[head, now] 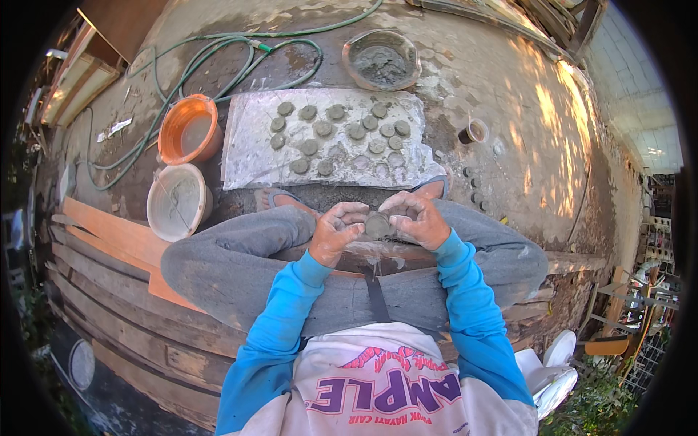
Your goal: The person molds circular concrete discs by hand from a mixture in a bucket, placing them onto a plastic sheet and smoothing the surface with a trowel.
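Note:
Between the fingertips of my left hand (339, 229) and my right hand (419, 219) is a small round grey disc (377, 225), apparently of wet mortar. Both hands are dusted with grey, and their fingers curl in towards the disc's edges from either side. Past my feet lies a whitish, mortar-stained sheet (253, 163). Several similar grey mortar discs (323, 128) are spread over it, some with thin wire-like strands sticking out. Pale round marks (361, 162) show on its near right part.
A basin of wet grey mortar (381, 62) stands beyond the sheet. To the left are an orange bucket (163, 133), a whitish bucket (210, 201) and a coiled green hose (188, 82). A cup of dark liquid (473, 132) and several small dark round pieces (473, 185) sit at right.

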Demonstrator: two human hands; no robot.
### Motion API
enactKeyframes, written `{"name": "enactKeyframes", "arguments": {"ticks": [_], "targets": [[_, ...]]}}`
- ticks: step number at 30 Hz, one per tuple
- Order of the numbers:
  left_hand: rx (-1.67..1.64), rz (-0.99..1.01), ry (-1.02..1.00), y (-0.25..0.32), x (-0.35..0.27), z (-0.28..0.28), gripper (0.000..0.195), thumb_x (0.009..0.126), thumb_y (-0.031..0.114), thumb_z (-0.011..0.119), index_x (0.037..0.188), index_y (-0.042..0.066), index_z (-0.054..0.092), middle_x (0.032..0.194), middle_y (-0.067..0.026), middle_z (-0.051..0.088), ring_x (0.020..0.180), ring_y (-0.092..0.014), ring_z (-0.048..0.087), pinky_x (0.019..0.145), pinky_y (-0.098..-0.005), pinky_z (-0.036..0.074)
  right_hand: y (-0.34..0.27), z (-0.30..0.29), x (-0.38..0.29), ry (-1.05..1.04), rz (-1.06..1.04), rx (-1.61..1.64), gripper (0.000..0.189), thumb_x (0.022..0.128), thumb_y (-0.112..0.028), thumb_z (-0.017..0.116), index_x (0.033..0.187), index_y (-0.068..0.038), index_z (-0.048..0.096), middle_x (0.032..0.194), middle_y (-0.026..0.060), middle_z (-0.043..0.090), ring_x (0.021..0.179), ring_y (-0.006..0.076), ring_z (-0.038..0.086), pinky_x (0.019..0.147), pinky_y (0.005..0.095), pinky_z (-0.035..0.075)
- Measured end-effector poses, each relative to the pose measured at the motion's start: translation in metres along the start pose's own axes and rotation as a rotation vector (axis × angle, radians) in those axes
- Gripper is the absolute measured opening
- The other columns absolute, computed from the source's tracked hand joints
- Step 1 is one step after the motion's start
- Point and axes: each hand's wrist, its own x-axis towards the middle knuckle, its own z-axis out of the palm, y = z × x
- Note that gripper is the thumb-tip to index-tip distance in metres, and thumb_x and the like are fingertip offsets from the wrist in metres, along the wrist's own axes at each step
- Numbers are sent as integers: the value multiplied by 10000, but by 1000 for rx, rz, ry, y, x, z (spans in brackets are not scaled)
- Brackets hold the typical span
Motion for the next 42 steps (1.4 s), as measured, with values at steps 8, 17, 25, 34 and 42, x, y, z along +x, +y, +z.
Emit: {"name": "enactKeyframes", "arguments": {"ticks": [8, 17, 25, 34, 42], "targets": [[-98, -32, 124, 3, 1, 6, 395, 855, 86, 654, 1189, -30, 479, 1102, -172, 587, 1008, -240, 608, 804, -385, 576, -4, 16, 1, 98, -202, -513, 529, 700, -54, 722, 1207, -78, 574, 1127, 112, 546, 1033, 259, 549, 897, 358, 454], [-33, 34, 45, 3, 2, 11, 530, 805, 23, 688, 1263, -21, 427, 1172, -153, 525, 1113, -230, 546, 913, -382, 517, 18, 10, 2, 147, -44, -12, 512, 750, -79, 761, 1209, -17, 545, 1132, 98, 580, 1059, 183, 560, 882, 321, 489], [481, 343, 96, -15, 5, 15, 533, 782, -51, 675, 1260, -38, 441, 1221, -138, 482, 1158, -245, 516, 946, -365, 501, 29, 17, 4, 170, 48, 379, 484, 806, -53, 709, 1238, -1, 499, 1131, 103, 601, 1040, 187, 583, 834, 316, 530], [526, 378, 116, -12, 5, 16, 511, 775, -52, 671, 1240, -46, 458, 1210, -134, 481, 1150, -243, 523, 957, -369, 494, 24, 23, 6, 220, -11, 216, 448, 813, -60, 692, 1213, 25, 509, 1158, 105, 569, 1076, 184, 560, 901, 319, 494], [499, 360, 122, -13, 4, 18, 508, 784, -57, 659, 1243, -54, 442, 1214, -151, 491, 1145, -248, 532, 963, -371, 491, 22, 24, 7, 213, -6, 183, 452, 810, -69, 696, 1207, 35, 506, 1159, 97, 543, 1088, 192, 549, 923, 326, 483]]}}
